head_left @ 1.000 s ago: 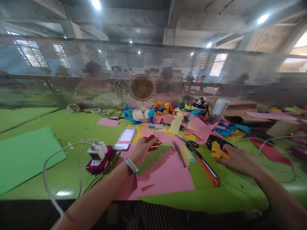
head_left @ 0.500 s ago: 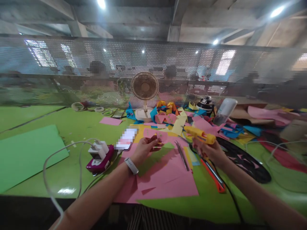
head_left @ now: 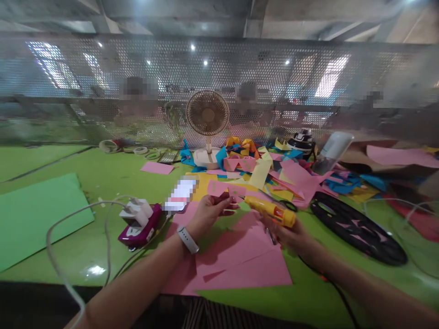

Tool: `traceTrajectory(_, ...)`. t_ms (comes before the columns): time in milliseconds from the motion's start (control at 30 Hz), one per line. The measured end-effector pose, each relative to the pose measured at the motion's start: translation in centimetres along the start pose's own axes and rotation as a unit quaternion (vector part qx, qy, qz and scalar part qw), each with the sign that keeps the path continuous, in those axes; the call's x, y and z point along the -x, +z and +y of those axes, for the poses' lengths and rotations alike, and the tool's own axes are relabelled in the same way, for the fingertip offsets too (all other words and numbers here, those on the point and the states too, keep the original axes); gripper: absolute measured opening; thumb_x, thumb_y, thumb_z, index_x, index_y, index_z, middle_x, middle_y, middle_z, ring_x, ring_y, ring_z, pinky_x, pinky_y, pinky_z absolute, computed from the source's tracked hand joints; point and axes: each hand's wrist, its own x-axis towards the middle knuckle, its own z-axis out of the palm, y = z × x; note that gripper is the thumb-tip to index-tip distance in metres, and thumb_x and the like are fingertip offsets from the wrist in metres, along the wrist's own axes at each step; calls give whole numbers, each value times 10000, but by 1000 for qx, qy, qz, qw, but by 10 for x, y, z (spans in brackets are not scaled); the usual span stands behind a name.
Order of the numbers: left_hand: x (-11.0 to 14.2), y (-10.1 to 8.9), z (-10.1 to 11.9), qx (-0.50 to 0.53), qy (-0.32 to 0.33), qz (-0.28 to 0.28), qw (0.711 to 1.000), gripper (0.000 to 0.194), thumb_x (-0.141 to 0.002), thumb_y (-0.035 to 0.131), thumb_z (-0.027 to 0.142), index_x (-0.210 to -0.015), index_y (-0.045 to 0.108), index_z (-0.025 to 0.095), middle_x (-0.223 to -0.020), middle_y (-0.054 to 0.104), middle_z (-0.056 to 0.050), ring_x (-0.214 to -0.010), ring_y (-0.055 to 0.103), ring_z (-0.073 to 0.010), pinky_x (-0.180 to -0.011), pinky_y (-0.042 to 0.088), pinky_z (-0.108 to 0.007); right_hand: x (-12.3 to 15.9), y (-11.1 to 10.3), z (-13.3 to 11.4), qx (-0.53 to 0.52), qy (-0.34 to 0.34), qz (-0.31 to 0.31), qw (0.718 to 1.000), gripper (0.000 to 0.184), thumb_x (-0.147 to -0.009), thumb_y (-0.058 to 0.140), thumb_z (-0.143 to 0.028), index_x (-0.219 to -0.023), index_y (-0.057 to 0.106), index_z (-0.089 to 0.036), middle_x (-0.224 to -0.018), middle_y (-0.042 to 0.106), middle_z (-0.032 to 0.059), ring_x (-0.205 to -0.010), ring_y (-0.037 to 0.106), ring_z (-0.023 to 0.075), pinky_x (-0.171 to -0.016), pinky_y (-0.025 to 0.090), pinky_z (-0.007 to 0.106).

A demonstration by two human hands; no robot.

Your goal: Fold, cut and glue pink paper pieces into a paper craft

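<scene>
My left hand [head_left: 214, 210], below a grey watch band, pinches a small pink paper piece [head_left: 219, 188] with green marks. In my right hand [head_left: 288, 233] is a yellow glue gun [head_left: 270, 211], its nozzle aimed left and close to the paper's right end. I cannot tell whether nozzle and paper touch. Under both hands lie pink paper sheets [head_left: 240, 269]. Metal tweezers [head_left: 270, 236] are mostly hidden beneath the right hand. Scissors [head_left: 287, 204] with dark handles lie behind the glue gun.
A phone [head_left: 180, 194] and a purple power strip [head_left: 140, 230] with white plugs stand left. Behind are a small fan [head_left: 207, 113] and a heap of coloured paper scraps [head_left: 257, 164]. A black oval tray [head_left: 360, 233] lies right. Green card [head_left: 41, 219] lies far left.
My right hand has brought the glue gun left and down to the pink paper in my left hand, covering part of the tweezers. The view has shifted slightly.
</scene>
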Motion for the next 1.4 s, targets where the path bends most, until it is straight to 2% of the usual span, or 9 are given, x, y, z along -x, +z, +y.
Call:
traceTrajectory(367, 3, 2, 1, -12, 15, -11, 1000, 227, -721, 683, 314, -815, 678, 106, -920, 686, -111, -836, 652, -191, -717, 511, -272, -1, 3, -5, 21, 2, 7, 1000, 291, -724, 615, -489, -844, 589, -224, -627, 548, 0, -469, 461, 115, -353, 341, 208)
traceTrajectory(600, 2, 1, 0, -14, 23, -15, 1000, 232, -714, 687, 322, -814, 683, 113, -909, 686, -103, -821, 654, -188, -706, 510, -272, -1, 6, 0, 14, -4, 17, 1000, 293, -722, 624, -476, -862, 587, -221, -621, 561, -2, -482, 484, 122, -359, 356, 214)
traceTrajectory(933, 4, 2, 2, -9, 25, -19, 999, 247, -711, 689, 323, -823, 680, 103, -894, 688, -109, -823, 650, -192, -715, 506, -275, 0, 5, -2, -1, 3, -6, 1000, 229, -758, 618, -397, -856, 553, -201, -574, 438, -55, -428, 359, 72, -368, 305, 199)
traceTrajectory(1233, 4, 2, 1, -8, 26, -19, 999, 232, -727, 675, 326, -825, 678, 115, -911, 685, -103, -824, 649, -182, -711, 500, -264, 0, 6, -3, 25, 3, 21, 999, 277, -724, 617, -478, -844, 596, -229, -580, 541, -3, -479, 474, 136, -368, 344, 226)
traceTrajectory(1400, 5, 2, 1, -11, 28, -22, 999, 231, -735, 670, 318, -841, 676, 113, -916, 684, -101, -826, 650, -180, -712, 502, -260, -1, 5, 2, 12, 0, 11, 1000, 256, -742, 621, -430, -862, 584, -207, -611, 521, -19, -466, 432, 97, -375, 334, 200)
